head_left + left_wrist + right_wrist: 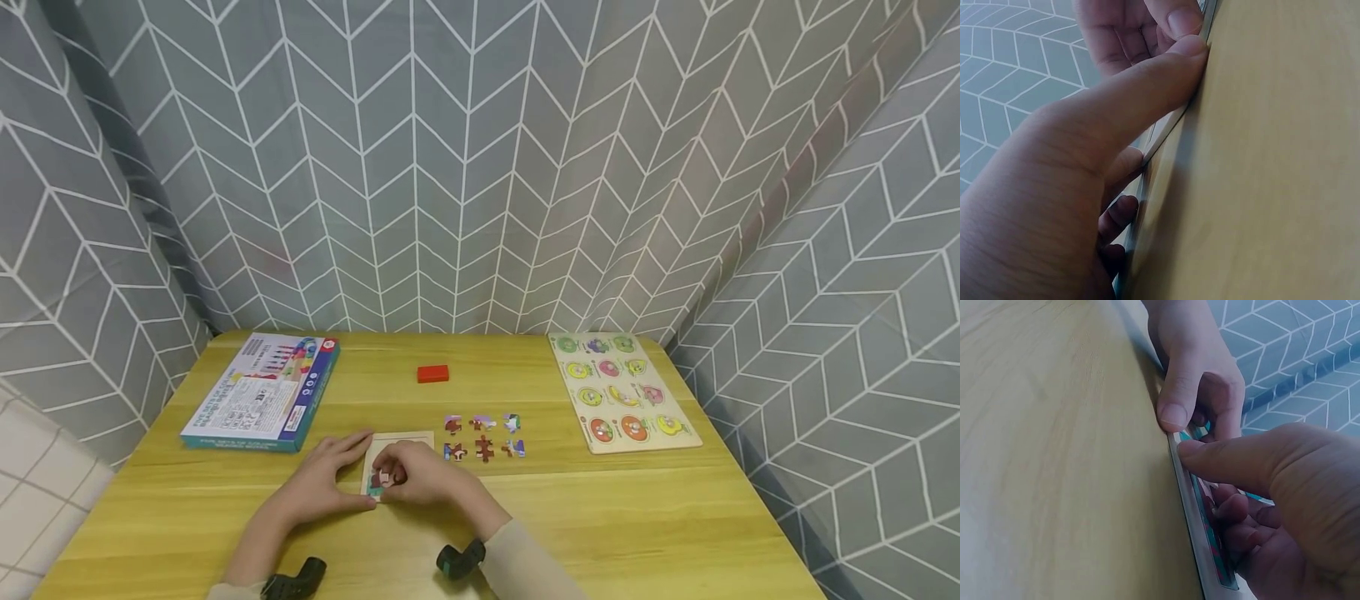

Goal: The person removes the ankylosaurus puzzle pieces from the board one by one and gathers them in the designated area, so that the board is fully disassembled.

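A small jigsaw tray (412,436) with a pale rim lies on the table in front of me. My left hand (322,477) holds its left side, the thumb at the near corner and the forefinger at the far corner. Over the tray, my right hand (426,473) has its fingers curled around a brown-and-white jigsaw piece (386,478) at the near left part, partly hidden by the fingers. The right wrist view shows the right thumb (1192,449) on the tray's near edge, close to the left thumb (1174,415). Several loose jigsaw pieces (484,448) lie right of the tray in two rows.
At the left lies a flat game box (258,392) with a blue side. A small red block (432,373) sits behind the tray. A wooden board with fruit pictures (626,392) lies at the right. Grey patterned curtains (450,167) hang around the wooden table (637,525).
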Demonstrator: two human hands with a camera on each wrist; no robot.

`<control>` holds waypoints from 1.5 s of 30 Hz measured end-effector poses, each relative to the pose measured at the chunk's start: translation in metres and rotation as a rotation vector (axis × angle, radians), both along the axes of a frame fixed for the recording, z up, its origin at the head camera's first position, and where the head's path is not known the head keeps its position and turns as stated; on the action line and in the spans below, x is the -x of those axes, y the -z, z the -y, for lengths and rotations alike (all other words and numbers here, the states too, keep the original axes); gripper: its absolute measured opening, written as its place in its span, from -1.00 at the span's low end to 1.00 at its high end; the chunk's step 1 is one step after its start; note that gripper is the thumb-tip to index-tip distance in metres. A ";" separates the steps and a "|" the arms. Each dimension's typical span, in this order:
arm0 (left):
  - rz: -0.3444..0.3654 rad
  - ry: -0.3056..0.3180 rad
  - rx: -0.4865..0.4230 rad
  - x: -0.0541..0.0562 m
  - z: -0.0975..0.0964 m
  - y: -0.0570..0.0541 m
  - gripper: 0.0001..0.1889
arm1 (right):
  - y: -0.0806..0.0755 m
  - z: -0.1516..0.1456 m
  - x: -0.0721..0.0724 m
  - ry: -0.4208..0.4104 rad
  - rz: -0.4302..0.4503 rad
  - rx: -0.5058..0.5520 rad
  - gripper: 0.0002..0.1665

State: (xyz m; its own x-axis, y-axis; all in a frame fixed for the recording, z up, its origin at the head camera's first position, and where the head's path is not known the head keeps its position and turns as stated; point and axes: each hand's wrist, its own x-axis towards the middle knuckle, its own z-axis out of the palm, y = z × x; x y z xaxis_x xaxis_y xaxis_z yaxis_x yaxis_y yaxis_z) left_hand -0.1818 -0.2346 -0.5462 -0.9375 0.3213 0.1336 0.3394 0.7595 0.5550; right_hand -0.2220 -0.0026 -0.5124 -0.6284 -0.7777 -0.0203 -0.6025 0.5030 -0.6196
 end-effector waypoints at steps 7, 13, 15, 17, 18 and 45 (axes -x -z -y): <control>0.006 -0.002 -0.003 0.000 0.000 0.000 0.14 | -0.002 0.002 0.002 -0.022 -0.032 -0.027 -0.59; 0.008 0.001 0.002 0.001 0.000 0.001 0.14 | -0.001 0.001 0.004 -0.048 -0.048 -0.039 -0.59; 0.013 0.000 0.001 0.000 0.000 0.000 0.14 | -0.001 0.000 0.004 -0.053 -0.053 -0.035 -0.58; 0.019 0.000 -0.002 0.001 -0.001 0.000 0.13 | -0.002 -0.002 0.004 -0.054 -0.068 -0.026 -0.58; 0.022 -0.001 -0.003 0.001 -0.001 -0.001 0.13 | -0.003 -0.003 0.003 -0.051 -0.074 -0.020 -0.57; -0.002 0.000 0.010 0.001 -0.001 0.001 0.14 | 0.016 -0.112 -0.029 0.351 -0.074 0.234 -0.55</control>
